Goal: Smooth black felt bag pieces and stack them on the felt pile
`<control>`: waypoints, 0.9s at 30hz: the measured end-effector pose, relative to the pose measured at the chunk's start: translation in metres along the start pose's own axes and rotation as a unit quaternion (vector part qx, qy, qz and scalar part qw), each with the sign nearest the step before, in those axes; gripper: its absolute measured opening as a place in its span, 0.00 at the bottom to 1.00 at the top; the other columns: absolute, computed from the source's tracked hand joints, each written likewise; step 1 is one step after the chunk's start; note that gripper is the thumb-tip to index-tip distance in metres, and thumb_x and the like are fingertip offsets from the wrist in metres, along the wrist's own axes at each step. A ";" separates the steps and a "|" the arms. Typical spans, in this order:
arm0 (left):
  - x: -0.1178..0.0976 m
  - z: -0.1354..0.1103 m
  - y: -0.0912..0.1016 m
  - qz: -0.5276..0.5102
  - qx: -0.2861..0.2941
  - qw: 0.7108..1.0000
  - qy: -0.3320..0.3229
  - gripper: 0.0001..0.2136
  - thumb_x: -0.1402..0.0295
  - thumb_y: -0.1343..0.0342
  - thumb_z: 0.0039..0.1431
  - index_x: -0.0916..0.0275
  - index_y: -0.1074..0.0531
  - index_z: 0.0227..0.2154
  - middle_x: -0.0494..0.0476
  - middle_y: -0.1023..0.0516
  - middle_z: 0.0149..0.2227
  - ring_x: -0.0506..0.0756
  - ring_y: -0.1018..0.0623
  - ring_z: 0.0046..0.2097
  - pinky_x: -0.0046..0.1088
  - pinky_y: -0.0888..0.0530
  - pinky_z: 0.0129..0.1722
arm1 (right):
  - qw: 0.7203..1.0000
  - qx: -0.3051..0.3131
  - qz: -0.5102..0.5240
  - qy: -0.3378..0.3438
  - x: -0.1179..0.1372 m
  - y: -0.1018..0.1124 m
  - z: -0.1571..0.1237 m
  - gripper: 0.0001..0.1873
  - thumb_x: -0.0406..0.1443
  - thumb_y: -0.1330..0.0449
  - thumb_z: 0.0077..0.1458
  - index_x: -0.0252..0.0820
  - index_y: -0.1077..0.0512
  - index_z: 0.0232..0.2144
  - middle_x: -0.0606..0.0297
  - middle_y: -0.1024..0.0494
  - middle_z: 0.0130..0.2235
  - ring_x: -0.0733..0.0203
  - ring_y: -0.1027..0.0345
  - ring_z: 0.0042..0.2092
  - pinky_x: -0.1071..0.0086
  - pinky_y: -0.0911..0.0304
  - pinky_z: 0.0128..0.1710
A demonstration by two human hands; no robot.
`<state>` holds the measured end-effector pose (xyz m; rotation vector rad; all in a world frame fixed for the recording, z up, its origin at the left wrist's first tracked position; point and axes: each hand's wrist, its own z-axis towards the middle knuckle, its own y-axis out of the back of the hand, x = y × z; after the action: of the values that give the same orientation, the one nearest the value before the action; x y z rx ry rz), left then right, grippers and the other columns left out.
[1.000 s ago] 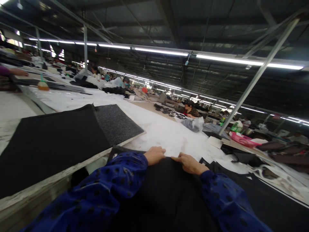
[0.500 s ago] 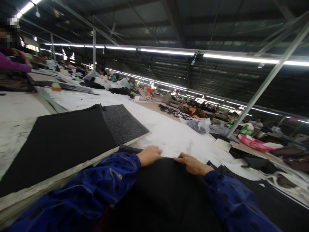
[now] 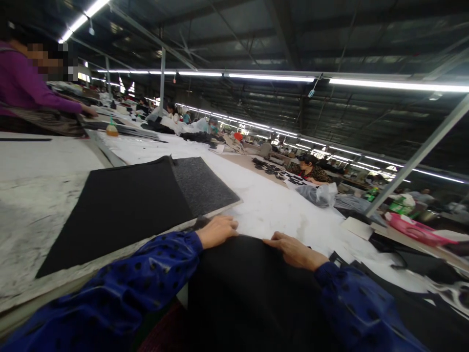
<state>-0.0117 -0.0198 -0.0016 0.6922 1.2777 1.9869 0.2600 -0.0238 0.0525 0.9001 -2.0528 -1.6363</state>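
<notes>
Both my hands rest on the far edge of a black fabric sheet (image 3: 249, 283) lying in front of me on the white table (image 3: 271, 205). My left hand (image 3: 217, 231) lies knuckles up with fingers curled over the fabric's edge. My right hand (image 3: 293, 250) presses on the same edge a little to the right, fingers together and pointing left. Blue dotted sleeves cover both my arms.
A large black sheet (image 3: 124, 205) and a grey felt piece (image 3: 203, 183) lie on a board at left. A person in purple (image 3: 25, 88) works at far left by an orange bottle (image 3: 112, 129). A plastic bag (image 3: 317, 193), pink tray (image 3: 417, 230) and other workers are beyond.
The view has swung to the left, bringing the person in purple into sight. My hands keep their place on the black fabric's edge, the left one shifted slightly left.
</notes>
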 end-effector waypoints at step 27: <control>0.007 -0.027 0.009 0.015 -0.019 0.999 0.048 0.11 0.73 0.54 0.61 0.58 0.26 0.38 0.55 0.29 0.34 0.55 0.32 0.40 0.30 0.37 0.39 | 0.999 0.020 -0.026 0.027 0.053 0.029 0.038 0.33 0.28 0.52 0.55 0.55 0.47 0.62 0.54 0.32 0.47 0.53 0.33 0.45 0.63 0.38 0.43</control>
<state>-0.0380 -0.0328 -0.0030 0.6076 1.2893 2.0861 0.1897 -0.0279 0.0644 1.0088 -2.0485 -1.5855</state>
